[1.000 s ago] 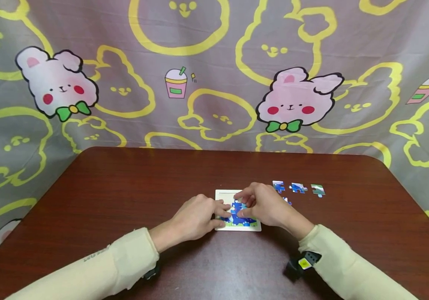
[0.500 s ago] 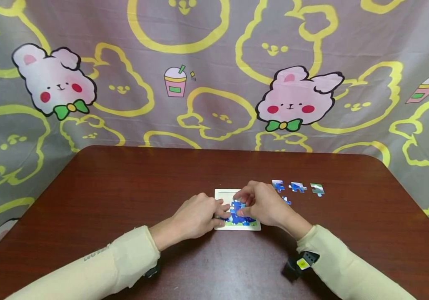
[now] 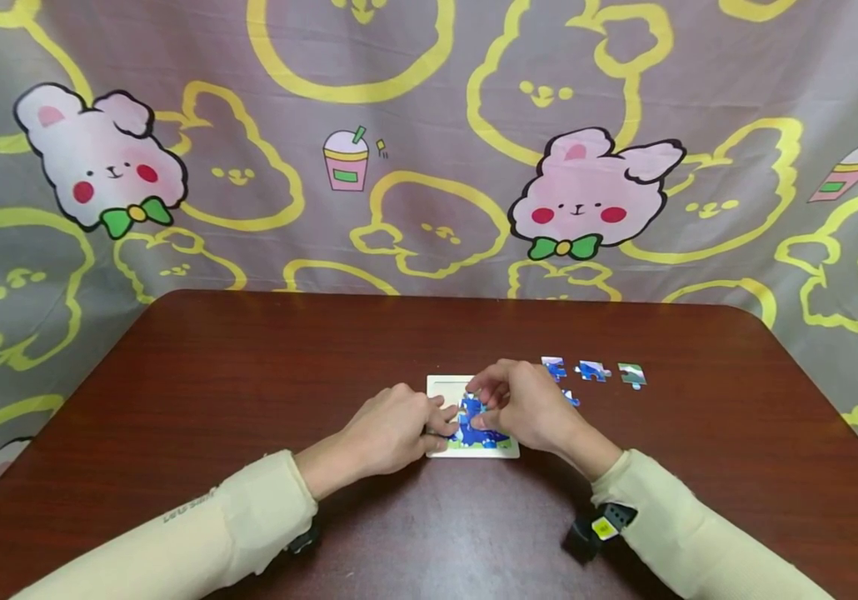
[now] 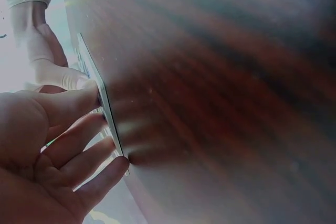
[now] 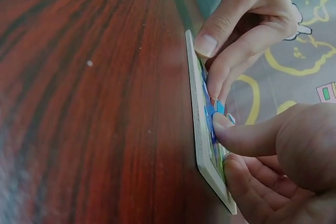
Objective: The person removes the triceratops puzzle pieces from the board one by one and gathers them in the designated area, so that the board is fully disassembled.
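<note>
A small square puzzle board with a pale rim lies near the table's middle, blue and green pieces filling its lower part. My left hand rests on the board's left side, fingers extended; in the left wrist view, its fingertips touch the edge. Over the board's right side, my right hand has its thumb and index finger about a blue jigsaw piece, which stands slightly proud of the board in the right wrist view. The fingers partly hide this piece and the picture.
Three loose jigsaw pieces lie in a row beyond my right hand. Another piece is partly hidden behind that hand. The dark brown table ends at a patterned curtain behind.
Both hands keep nearly the same place on the board, with the right fingers still at the blue piece. The whole head view has shifted slightly.
</note>
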`<state>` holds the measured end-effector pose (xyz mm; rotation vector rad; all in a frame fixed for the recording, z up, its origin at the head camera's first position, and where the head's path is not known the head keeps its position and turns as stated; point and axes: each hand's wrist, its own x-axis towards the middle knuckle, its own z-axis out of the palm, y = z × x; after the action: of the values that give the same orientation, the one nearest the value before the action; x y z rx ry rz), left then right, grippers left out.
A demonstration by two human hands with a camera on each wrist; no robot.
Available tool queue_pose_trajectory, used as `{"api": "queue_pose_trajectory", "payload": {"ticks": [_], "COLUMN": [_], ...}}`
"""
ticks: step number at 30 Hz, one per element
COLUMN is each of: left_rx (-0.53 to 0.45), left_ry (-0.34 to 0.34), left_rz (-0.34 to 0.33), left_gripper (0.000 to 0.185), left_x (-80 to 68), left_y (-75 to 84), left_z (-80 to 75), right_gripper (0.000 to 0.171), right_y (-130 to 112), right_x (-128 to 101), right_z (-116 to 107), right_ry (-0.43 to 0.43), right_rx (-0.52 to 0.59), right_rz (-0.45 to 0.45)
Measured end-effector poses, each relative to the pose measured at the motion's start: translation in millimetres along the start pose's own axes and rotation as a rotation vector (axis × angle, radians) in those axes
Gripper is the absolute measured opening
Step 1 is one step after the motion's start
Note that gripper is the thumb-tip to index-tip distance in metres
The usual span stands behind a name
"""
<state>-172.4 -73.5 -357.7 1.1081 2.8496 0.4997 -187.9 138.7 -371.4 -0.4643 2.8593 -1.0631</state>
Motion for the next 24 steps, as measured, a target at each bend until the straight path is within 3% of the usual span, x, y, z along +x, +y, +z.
{"api": "queue_pose_trajectory", "payload": {"ticks": [12, 24], "left_rx": [-0.016, -0.038], "left_ry": [0.001, -0.032], "left_rz": [0.003, -0.040], "left_gripper": [0.022, 0.023], "left_x": [-0.5, -0.3], "left_y": [-0.5, -0.4], "left_z": [-1.0, -1.2], "right_gripper": [0.031, 0.032], "right_y": [2.4, 0.7], "right_x": [1.0, -3.8], "right_z": [-0.8, -3.6], "right_ry": [0.015, 0.017], "right_rx": [-0.007, -0.036], "right_rz": [-0.022, -0.042]}}
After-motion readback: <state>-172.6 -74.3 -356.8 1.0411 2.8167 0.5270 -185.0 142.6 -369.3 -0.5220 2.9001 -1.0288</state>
